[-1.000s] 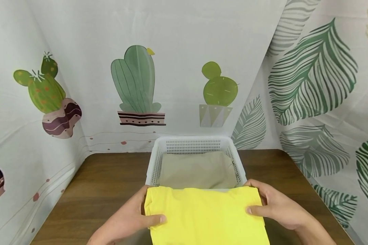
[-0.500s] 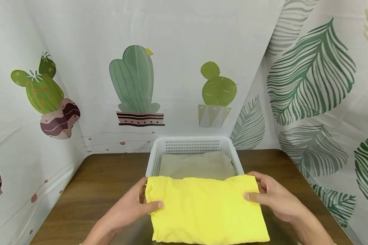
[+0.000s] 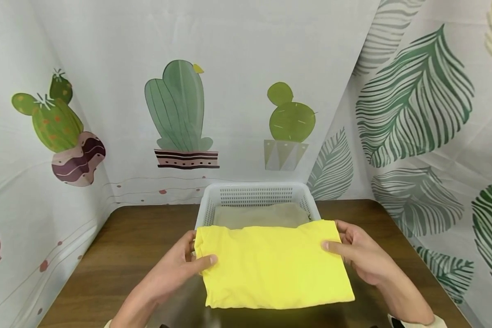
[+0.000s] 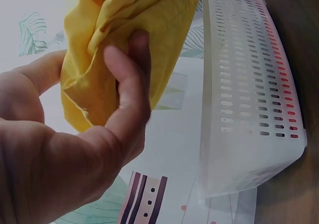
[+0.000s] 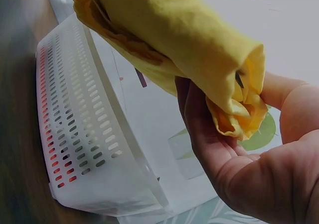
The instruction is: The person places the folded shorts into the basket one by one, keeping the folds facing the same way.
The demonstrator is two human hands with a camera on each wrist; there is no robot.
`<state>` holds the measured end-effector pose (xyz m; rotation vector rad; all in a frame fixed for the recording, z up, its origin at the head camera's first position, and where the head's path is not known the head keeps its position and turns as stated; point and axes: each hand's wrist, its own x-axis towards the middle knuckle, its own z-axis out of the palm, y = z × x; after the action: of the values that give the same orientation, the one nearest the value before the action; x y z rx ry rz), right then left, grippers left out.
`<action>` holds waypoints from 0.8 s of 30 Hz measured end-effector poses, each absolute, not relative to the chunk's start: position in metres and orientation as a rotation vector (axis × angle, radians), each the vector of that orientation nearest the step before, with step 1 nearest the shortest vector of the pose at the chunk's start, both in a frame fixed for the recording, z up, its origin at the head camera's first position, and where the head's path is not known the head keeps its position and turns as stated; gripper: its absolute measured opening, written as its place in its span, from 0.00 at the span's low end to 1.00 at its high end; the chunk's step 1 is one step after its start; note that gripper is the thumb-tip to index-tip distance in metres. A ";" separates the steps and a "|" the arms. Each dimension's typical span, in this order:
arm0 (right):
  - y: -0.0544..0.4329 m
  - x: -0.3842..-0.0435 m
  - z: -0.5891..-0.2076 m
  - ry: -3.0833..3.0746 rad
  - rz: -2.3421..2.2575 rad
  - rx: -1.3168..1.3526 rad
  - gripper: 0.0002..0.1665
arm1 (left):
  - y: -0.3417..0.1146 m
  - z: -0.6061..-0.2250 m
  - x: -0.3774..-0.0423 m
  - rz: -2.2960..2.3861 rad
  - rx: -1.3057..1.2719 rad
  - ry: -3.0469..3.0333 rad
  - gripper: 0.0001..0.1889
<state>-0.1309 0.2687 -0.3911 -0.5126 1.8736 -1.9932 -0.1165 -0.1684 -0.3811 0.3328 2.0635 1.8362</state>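
A folded yellow cloth (image 3: 270, 266) is held up by its two sides in the head view, in front of the white basket. My left hand (image 3: 180, 262) pinches its left side, thumb on the near face and fingers behind. On the right side, my right hand (image 3: 358, 253) grips it the same way. Loose folds bunch between the left fingers (image 4: 127, 79) in the left wrist view. From the right wrist view, the cloth's rolled end shows in the right hand (image 5: 214, 149). Its upper edge overlaps the basket's front in the head view.
The white perforated basket (image 3: 206, 207) stands at the back of the brown wooden table (image 3: 147, 237). Inside lies a folded beige cloth (image 3: 262, 215), and something red shows through the side holes (image 5: 50, 129). Printed curtains (image 3: 238, 91) hang behind and on both sides.
Both hands have raised the yellow cloth and carried it forward toward the basket. It now covers more of the basket's front, and its lower edge has come into view.
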 end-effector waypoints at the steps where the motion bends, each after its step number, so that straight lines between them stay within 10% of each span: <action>1: 0.268 -0.132 -0.391 1.880 -1.996 -0.499 0.22 | -0.168 -0.381 -0.117 1.855 0.325 2.047 0.35; 24: 0.250 -0.158 -0.390 1.982 -2.109 -0.081 0.23 | -0.161 -0.389 -0.158 2.032 0.189 2.024 0.38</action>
<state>-0.1579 0.2503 -0.3896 -0.0809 1.9819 -2.1089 -0.1577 -0.1612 -0.3885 0.1894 2.0239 2.0321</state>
